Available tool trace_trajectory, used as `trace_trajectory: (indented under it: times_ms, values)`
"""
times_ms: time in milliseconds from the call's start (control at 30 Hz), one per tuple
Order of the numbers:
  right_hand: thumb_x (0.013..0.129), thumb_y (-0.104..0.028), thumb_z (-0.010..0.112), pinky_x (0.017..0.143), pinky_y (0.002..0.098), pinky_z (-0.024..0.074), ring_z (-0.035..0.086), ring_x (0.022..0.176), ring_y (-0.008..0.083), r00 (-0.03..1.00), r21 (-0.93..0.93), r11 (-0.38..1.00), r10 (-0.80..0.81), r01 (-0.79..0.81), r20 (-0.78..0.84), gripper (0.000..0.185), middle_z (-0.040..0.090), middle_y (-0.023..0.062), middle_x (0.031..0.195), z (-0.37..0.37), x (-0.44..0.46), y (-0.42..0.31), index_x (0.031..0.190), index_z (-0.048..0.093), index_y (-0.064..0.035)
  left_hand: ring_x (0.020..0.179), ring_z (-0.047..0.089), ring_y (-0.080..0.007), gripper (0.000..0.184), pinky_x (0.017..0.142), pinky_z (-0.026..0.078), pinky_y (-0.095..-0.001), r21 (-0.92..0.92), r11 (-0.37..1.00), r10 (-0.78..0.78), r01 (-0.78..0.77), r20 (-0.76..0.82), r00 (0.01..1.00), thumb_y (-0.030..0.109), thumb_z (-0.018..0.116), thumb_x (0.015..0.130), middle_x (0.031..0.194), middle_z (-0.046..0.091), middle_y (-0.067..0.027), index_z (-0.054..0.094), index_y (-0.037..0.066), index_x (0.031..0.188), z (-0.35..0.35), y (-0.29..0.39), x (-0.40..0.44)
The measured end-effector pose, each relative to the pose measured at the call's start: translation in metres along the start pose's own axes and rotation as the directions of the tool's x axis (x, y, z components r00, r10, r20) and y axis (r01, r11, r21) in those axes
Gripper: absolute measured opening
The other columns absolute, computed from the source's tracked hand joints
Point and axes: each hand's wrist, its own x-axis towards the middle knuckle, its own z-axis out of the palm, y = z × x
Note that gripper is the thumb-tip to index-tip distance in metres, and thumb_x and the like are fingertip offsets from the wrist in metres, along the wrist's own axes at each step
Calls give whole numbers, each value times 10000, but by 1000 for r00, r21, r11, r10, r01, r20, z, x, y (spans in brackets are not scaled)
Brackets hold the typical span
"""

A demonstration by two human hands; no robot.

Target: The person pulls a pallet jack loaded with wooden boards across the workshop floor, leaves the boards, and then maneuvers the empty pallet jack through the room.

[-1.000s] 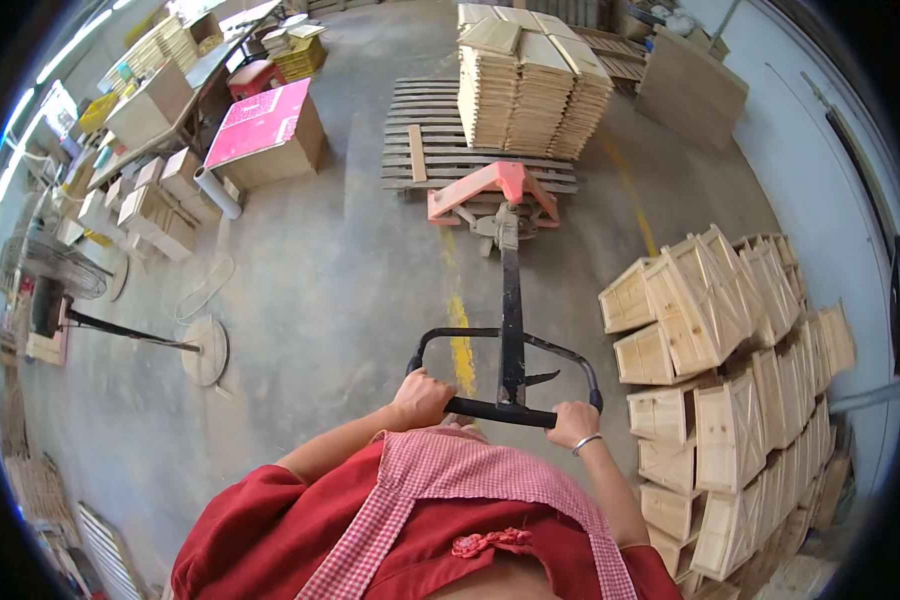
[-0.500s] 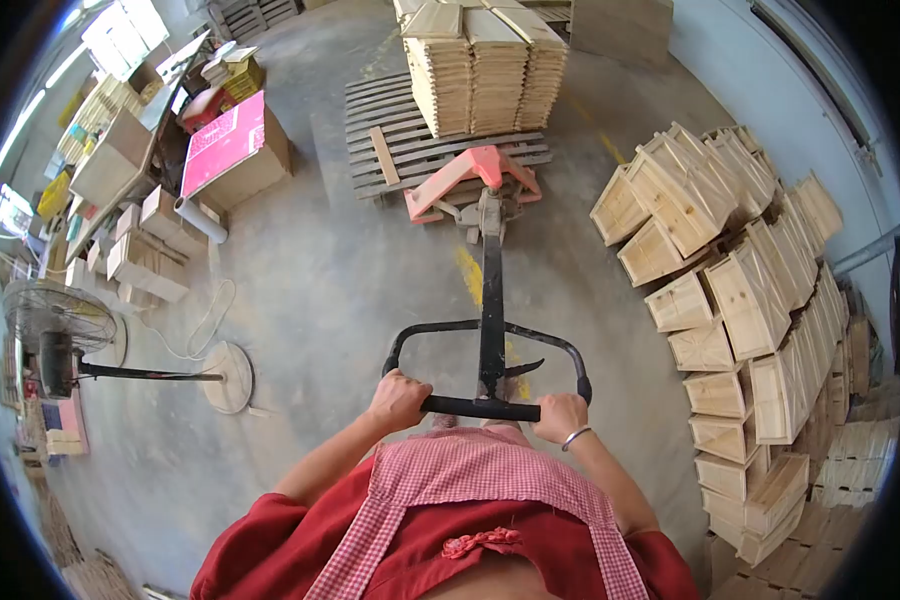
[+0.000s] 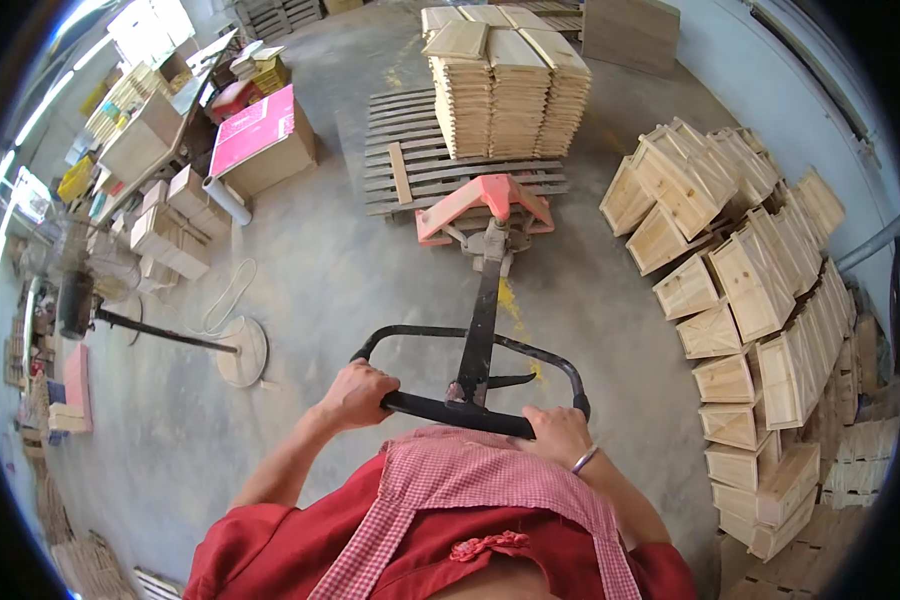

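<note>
My left hand (image 3: 361, 394) is wrapped round the left end of a black pallet jack handle (image 3: 460, 414). Round the same bar's right end my right hand (image 3: 558, 436) is closed, a bracelet on its wrist. The handle's shaft runs forward to the red pallet jack (image 3: 491, 196), whose forks are hidden beneath a slatted wooden pallet (image 3: 402, 150). On that pallet stands a tall stack of thin wooden panels (image 3: 510, 95), with one loose strip of wood (image 3: 400, 172) lying to its left.
Stacked wooden crates (image 3: 735, 290) line the right side along the wall. To the left stand a fan with a round base (image 3: 241, 351), a trailing cord, and a box with a pink top (image 3: 260, 130). Behind that is a cluttered workbench (image 3: 160, 160).
The handle has tilted, its left end swinging nearer to me and leftward, both hands moving with it. The pallet and its stack appear slightly lower and farther right in view.
</note>
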Motion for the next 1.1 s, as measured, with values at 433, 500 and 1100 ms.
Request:
trace_trajectory:
  times_ms: [433, 500, 1100]
  values:
    - [659, -54, 736, 563, 362, 445, 562, 614, 298, 381, 92, 974, 6, 208, -924, 244, 541, 131, 680, -144, 52, 28, 778, 523, -41, 595, 488, -191, 175, 586, 416, -310, -212, 976, -131, -44, -740, 659, 36, 693, 648, 639, 491, -122, 561, 8, 758, -139, -66, 99]
    - [688, -51, 719, 552, 337, 451, 519, 549, 259, 117, 99, 965, 72, 241, -991, 214, 519, 108, 631, -159, 93, 48, 778, 525, -32, 588, 453, -164, 179, 581, 421, -313, -224, 969, -129, -103, -817, 562, 52, 709, 663, 614, 465, -112, 575, -7, 766, -164, -63, 141]
    - [826, -17, 720, 527, 250, 354, 384, 560, 115, 35, 103, 927, 97, 361, -995, 305, 450, 17, 613, -171, 62, 66, 696, 447, -52, 469, 361, -225, 393, 474, 293, -338, -228, 942, -287, 245, -928, 239, 140, 818, 722, 544, 388, -101, 452, 50, 612, -131, 68, 54]
